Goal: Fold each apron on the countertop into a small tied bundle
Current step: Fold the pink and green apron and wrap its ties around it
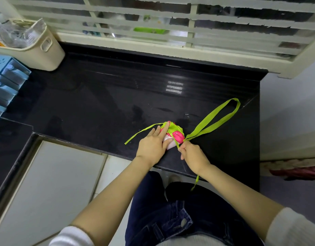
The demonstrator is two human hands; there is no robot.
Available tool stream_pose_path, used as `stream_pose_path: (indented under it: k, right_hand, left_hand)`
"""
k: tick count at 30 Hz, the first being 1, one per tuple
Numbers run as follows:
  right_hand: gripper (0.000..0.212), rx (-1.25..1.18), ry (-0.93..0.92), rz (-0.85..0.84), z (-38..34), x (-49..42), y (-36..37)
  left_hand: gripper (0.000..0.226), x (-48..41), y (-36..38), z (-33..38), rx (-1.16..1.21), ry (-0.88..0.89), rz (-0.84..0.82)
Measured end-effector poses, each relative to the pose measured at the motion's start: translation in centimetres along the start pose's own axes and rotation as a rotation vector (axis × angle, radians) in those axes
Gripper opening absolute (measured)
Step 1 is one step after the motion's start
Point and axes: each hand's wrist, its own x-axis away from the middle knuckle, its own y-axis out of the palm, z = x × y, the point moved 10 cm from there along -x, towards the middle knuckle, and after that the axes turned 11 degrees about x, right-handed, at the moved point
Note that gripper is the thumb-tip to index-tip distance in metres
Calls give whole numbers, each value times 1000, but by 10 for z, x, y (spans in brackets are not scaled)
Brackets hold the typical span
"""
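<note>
A: Far left first, quick
B: Cream plastic bin [45, 50] at the far left corner with clear stuff inside. A blue drawer unit [6, 82] sits nearer, at the frame edge. Both are on the black countertop [100, 96]

A: Where's the apron?
B: The apron bundle [174, 133] is bunched small, lime green and pink with some white. It lies on the countertop near its front edge, right of centre. The left tie string [140, 133] trails out leftward, flat on the counter

A: Left hand?
B: The left hand [151, 146] has its fingers laid out straight, pressing down on top of the bundle. It isn't curled round anything

A: Right hand?
B: The right hand [192, 155] is just beside the bundle's near right corner, fingers curled, pinching the right tie string [195, 183]. The loose end hangs down over the counter edge

A: Further right?
B: The lime neck loop [222, 118] stretches from the bundle far-right across the counter. A red mat [295, 171] lies on the floor at the right edge
</note>
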Motion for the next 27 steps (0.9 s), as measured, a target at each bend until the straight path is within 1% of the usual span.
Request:
stream_pose_path:
  k: [2, 5, 8, 9, 11, 13, 14, 16, 18, 21, 23, 25, 27]
  right_hand:
    - [18, 63, -19, 2, -3, 1, 2]
    - [22, 136, -47, -1, -7, 4, 5]
    - [23, 217, -57, 11, -4, 7, 3]
    - [20, 239, -83, 44, -6, 9, -4]
    - [18, 190, -166, 169, -11, 12, -27]
    - [33, 92, -217, 273, -16, 11, -53]
    - [44, 60, -221, 255, -17, 4, -58]
    - [67, 17, -167, 83, -17, -18, -52]
    - [77, 23, -107, -81, -18, -37, -40]
    - [86, 34, -20, -199, -17, -56, -36]
    - [90, 91, 16, -264, -17, -61, -36]
    - [89, 163, 36, -306, -19, -63, -36]
    - [82, 218, 42, -323, -20, -64, -34]
  left_hand:
    - [61, -2, -3, 1, -19, -37, 3]
    - [68, -7, -1, 5, -63, -81, -2]
    - [69, -9, 6, 7, -56, -106, -10]
    - [69, -8, 7, 7, -53, -111, -13]
    - [69, -7, 7, 8, -56, -115, -17]
    - [70, -7, 6, 8, -64, -113, -22]
    - [70, -7, 6, 8, -66, -112, -25]
    - [73, -6, 6, 9, -77, -108, -27]
    - [75, -5, 7, 9, -85, -108, -30]
    - [73, -4, 7, 8, -75, -115, -29]
    - [75, -3, 8, 8, -77, -115, -27]
    - [79, -3, 8, 7, -65, -129, -31]
    - [84, -2, 8, 7, -53, -146, -36]
